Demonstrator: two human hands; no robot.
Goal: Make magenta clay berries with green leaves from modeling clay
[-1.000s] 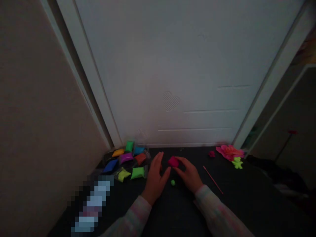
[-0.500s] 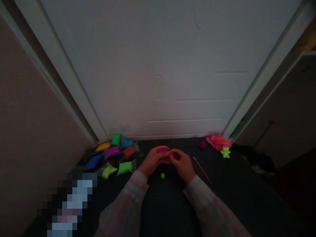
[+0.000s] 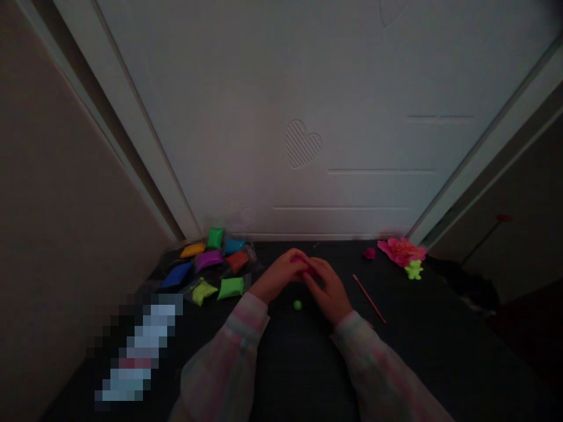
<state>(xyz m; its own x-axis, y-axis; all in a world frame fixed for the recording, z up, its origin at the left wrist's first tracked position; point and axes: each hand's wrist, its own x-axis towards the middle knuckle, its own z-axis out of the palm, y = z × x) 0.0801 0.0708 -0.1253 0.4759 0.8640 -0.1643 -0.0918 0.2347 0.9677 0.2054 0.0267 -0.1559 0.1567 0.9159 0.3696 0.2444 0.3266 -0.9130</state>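
Pink modelling clay (image 3: 301,261) is held between my two hands, mostly covered by the fingers. My left hand (image 3: 281,274) is closed round it from the left. From the right, my right hand (image 3: 328,288) presses its fingers against the same clay, and the fingertips of both hands meet. Just below the hands, a small green ball (image 3: 298,305) lies on the dark table (image 3: 303,363). A thin pink stick (image 3: 369,299) rests to the right of my right hand.
Several bags of coloured clay, among them a light green one (image 3: 231,288) and a purple one (image 3: 209,259), lie at the left. Back right are a small dark pink lump (image 3: 369,253), a pink flower (image 3: 399,251) and a yellow-green bear shape (image 3: 414,270). A white door panel (image 3: 246,146) stands behind.
My hands have closed further over the pink clay, so less of it shows. The whole view has shifted slightly; the ball, stick and bags stay in place on the table.
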